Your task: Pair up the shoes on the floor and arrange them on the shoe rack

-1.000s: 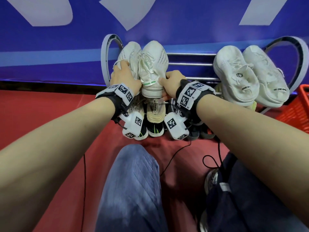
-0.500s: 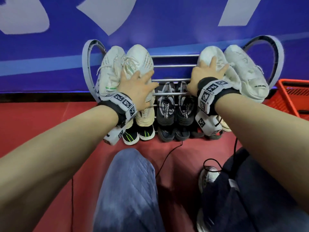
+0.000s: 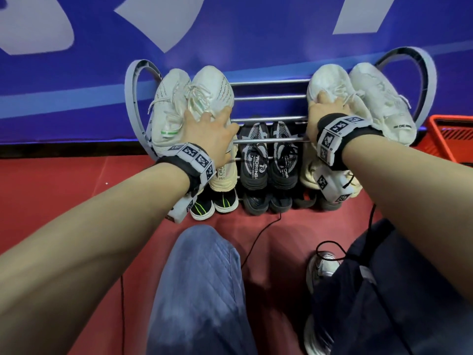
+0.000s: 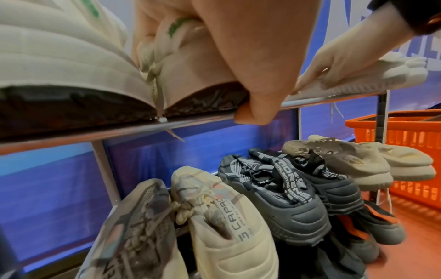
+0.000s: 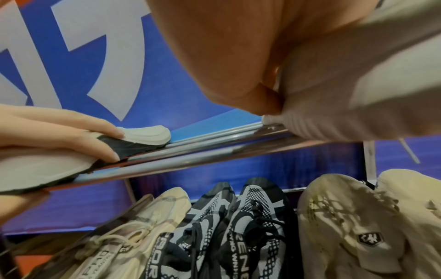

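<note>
Kneeling low in the frame, a person's bent knees in blue quilted fabric fill the bottom centre of the head view, over a red floor crossed by a thin black cable.

Higher up, both forearms reach toward a metal shoe rack in the upper middle. The left hand lies with fingers spread and fairly straight over the heel of the left white pair at upper left; the wrist view shows its thumb hooked under the front rail. The right hand rests fingers extended on the right white pair at upper right, thumb pressed to the shoe's side. Neither hand grasps a shoe.

Judging by this, the step is squaring both pairs on the top tier. Doing it well means gentle, even pushes so the soles sit across the smooth chrome rails, heels level, without slipping between the bars.

Both pairs look soft and knitted, with dark rubber soles on the left one. Below, centre, sit a grey-black mesh pair and cream pairs. An orange plastic basket stands at the right edge, before a glossy blue wall.
</note>
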